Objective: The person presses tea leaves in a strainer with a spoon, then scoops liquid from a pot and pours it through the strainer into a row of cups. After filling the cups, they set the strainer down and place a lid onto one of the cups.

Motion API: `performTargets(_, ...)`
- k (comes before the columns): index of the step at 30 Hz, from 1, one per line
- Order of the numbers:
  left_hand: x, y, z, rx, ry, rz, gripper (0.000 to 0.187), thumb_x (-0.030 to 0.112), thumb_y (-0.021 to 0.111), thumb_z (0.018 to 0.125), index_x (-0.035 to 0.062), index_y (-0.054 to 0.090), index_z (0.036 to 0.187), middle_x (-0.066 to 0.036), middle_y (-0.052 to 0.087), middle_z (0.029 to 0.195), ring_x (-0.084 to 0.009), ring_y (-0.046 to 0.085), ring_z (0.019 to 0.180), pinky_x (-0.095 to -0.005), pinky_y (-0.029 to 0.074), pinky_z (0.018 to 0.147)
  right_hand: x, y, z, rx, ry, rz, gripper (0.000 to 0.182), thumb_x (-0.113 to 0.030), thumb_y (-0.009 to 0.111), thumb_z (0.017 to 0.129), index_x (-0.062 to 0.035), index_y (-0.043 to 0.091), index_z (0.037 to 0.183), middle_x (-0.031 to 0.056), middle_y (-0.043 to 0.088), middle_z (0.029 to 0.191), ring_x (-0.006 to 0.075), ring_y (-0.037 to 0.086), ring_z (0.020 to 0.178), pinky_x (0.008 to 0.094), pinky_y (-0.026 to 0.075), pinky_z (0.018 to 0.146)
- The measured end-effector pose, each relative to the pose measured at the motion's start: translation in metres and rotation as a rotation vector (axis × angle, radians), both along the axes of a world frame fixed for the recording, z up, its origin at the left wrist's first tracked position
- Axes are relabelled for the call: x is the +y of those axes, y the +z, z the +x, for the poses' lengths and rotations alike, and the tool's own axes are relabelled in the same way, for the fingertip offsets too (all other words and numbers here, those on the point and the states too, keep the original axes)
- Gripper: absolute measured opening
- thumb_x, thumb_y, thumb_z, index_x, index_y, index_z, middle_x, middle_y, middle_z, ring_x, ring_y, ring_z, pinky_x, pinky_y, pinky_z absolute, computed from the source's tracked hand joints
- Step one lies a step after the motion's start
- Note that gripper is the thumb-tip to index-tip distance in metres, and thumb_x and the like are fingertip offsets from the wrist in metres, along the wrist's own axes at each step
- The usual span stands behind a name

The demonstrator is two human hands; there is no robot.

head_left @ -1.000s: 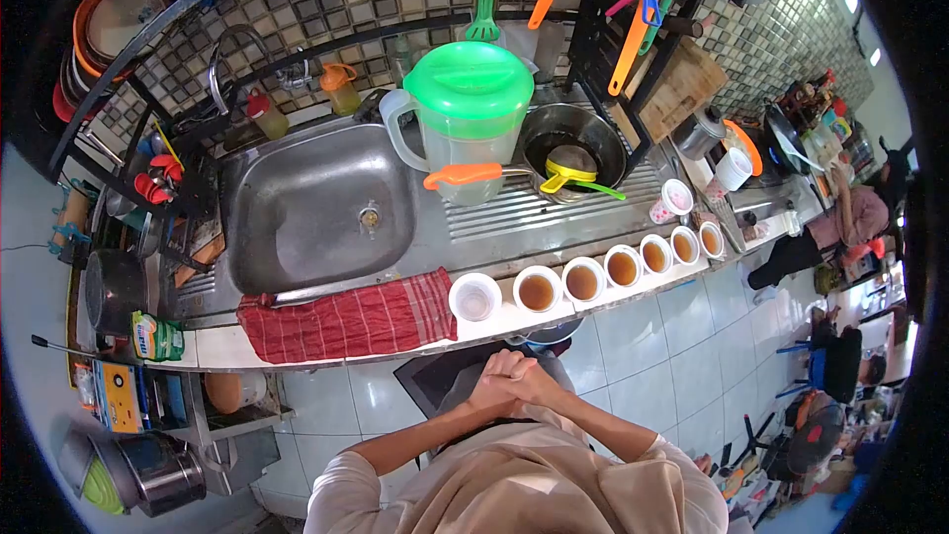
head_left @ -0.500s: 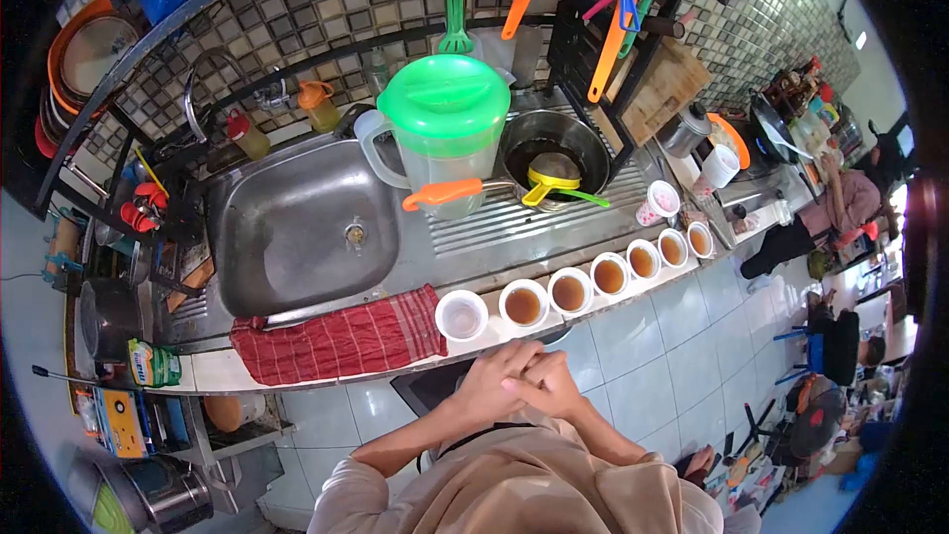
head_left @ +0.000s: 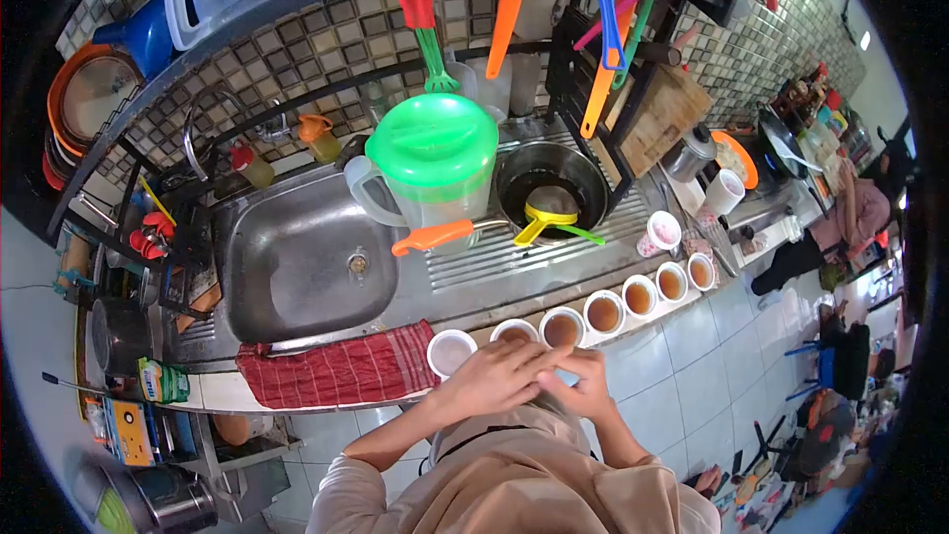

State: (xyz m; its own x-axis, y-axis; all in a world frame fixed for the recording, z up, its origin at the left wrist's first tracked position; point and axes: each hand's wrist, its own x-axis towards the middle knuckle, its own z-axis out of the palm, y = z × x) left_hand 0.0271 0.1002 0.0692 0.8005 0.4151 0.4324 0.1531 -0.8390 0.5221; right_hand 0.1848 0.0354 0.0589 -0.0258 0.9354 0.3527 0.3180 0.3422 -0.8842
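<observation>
My left hand (head_left: 489, 378) and my right hand (head_left: 585, 388) are raised together at the counter's front edge, fingertips touching, and neither holds anything. The left hand's fingers overlap the rim of a white cup of brown tea (head_left: 514, 330). To its left stands a white cup (head_left: 451, 351) with a pale inside. More filled cups (head_left: 603, 311) run in a row to the right along the edge, ending at the last one (head_left: 701, 270).
Behind the cups are a steel sink (head_left: 306, 257), a clear pitcher with a green lid (head_left: 432, 153), and a dark pan (head_left: 549, 178) with an orange handle and a yellow strainer. A red striped cloth (head_left: 341, 371) lies left. Another person (head_left: 850, 208) stands far right.
My clasped hands have come apart and risen from my chest to the counter edge. The left hand now reaches over the second cup. My view has moved closer to the counter.
</observation>
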Motion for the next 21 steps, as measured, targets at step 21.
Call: performTargets(21, 0.121, -0.016, 0.039, -0.021, 0.282, 0.358, 0.009, 0.013, 0.064, 0.069, 0.0069, 0.059, 0.072, -0.003, 0.053, 0.066, -0.0193, 0.055, 0.064, -0.0304, 0.044, 0.054, 0.036, -0.024, 0.088, 0.037, -0.35, 0.055, 0.008, 0.001, 0.055, 0.077, 0.0041, 0.062, 0.08, 0.0086, 0.061, 0.066, 0.0115, 0.058, 0.054, 0.0208, 0.046, 0.051)
